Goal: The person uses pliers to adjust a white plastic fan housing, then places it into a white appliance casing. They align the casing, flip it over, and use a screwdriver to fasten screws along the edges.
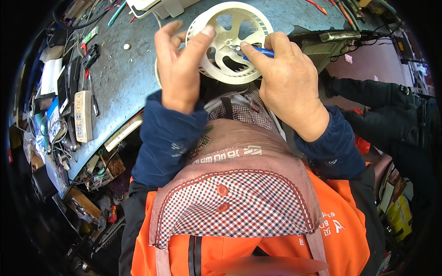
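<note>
A cream plastic wheel (220,77), like a blower fan wheel with a slotted rim and curved spokes, is tilted at the near edge of the workbench. My left hand (180,69) is at its left side, slightly blurred, fingers apart and the thumb in front of the rim. Closed on a small blue-handled tool (266,52), my right hand (292,76) is at the wheel's right side. The tool's metal end lies by the hub; my fingers hide much of it, so its exact kind is unclear.
The blue workbench (124,76) bears a white power strip (83,116), a phone (62,89) and tangled cables at left. A white plastic container (163,8) stands at the back. Hand tools (347,16) lie far right. Another person's dark-clothed legs (377,103) are at right.
</note>
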Demonstrator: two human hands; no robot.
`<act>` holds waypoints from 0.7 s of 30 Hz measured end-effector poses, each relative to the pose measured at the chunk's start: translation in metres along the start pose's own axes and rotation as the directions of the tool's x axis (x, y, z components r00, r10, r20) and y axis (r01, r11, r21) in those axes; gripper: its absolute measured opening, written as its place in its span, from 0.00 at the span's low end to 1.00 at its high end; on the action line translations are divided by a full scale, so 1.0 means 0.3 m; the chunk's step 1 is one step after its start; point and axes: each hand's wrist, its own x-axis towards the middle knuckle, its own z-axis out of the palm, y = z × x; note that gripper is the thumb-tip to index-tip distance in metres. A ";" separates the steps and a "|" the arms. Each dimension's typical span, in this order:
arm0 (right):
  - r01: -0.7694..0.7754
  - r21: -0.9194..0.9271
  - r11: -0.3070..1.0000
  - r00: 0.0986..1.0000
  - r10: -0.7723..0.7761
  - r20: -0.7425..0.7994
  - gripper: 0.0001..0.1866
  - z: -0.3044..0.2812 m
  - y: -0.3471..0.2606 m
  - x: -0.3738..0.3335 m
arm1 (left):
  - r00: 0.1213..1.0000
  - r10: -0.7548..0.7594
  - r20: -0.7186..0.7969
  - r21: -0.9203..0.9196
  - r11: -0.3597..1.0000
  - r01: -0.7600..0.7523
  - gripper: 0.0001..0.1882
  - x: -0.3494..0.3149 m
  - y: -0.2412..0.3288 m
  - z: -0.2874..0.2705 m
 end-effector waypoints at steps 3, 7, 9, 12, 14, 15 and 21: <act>0.017 0.041 0.999 1.000 -0.018 0.012 0.29 0.016 -0.002 -0.008 | 0.991 -0.100 0.091 0.059 0.994 0.095 0.33 0.045 0.031 -0.024; 0.023 0.044 0.999 1.000 -0.023 0.002 0.31 0.012 -0.010 -0.006 | 0.996 -0.082 0.032 0.057 0.995 0.081 0.24 0.032 -0.003 -0.010; 0.025 0.047 0.999 1.000 -0.025 -0.001 0.31 0.017 -0.009 -0.010 | 0.996 -0.085 0.002 0.031 0.996 0.085 0.23 0.027 -0.013 -0.009; 0.040 0.024 0.999 0.999 -0.040 0.007 0.30 0.020 -0.005 -0.014 | 0.996 -0.086 -0.009 0.033 0.996 0.086 0.23 0.034 -0.005 0.003; 0.073 0.004 0.997 0.997 -0.073 0.025 0.29 0.017 0.009 -0.014 | 0.995 -0.095 -0.007 0.020 0.995 0.095 0.22 0.036 -0.010 -0.005; 0.080 -0.004 0.997 0.997 -0.080 0.019 0.29 0.022 0.010 -0.015 | 0.995 -0.102 -0.005 0.013 0.995 0.102 0.22 0.036 -0.015 -0.006; 0.041 -0.034 0.999 0.999 -0.040 0.020 0.30 0.019 -0.014 -0.005 | 0.996 -0.087 -0.002 -0.043 0.995 0.087 0.26 0.037 -0.024 -0.007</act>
